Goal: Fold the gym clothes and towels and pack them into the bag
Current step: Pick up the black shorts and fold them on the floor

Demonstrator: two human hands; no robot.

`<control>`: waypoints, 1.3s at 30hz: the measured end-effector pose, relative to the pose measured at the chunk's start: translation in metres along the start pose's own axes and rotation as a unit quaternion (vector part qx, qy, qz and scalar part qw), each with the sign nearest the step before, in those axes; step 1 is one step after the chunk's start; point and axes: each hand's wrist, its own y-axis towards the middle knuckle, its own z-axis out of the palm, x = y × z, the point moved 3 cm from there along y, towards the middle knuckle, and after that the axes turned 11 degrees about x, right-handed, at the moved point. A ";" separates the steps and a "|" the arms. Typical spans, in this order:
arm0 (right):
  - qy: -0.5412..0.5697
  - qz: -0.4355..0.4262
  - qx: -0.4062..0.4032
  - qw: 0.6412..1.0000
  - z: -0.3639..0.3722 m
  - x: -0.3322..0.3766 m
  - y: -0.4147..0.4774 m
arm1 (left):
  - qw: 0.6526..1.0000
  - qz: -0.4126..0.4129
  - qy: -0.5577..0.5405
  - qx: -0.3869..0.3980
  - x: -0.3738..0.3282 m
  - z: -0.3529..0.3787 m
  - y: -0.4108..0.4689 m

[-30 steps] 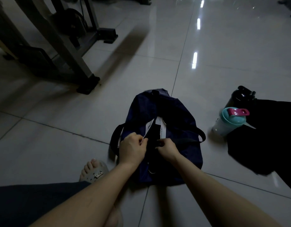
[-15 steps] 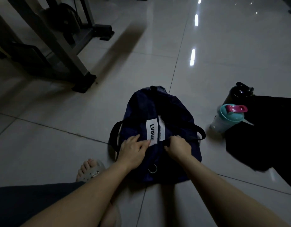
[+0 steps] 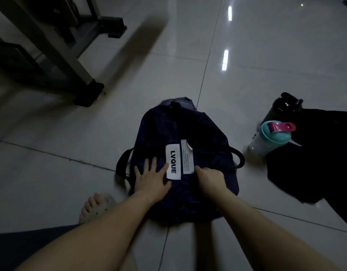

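Observation:
A dark navy duffel bag point(image 3: 180, 132) lies on the tiled floor in front of me, with a white label reading LVQUE point(image 3: 173, 161) on top. My left hand point(image 3: 150, 177) presses flat on the bag beside the label, fingers spread. My right hand point(image 3: 209, 178) has its fingers curled on the bag's top just right of the label; what it pinches is hidden in the dark fabric. A black garment point(image 3: 317, 151) lies spread on the floor to the right.
A shaker bottle with a teal lid and pink cap point(image 3: 270, 138) and a black bottle point(image 3: 282, 107) lie between the bag and the garment. A gym machine frame point(image 3: 57, 55) stands at the far left. My sandalled foot point(image 3: 96, 207) rests near the bag's left corner.
My left hand let go of the white label, which now lies flat, and spread open on the bag. My right hand shifted right along the bag's top.

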 end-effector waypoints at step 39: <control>0.322 0.062 -0.003 0.945 -0.027 -0.022 -0.010 | 0.987 0.077 -0.121 -0.078 0.003 -0.041 0.033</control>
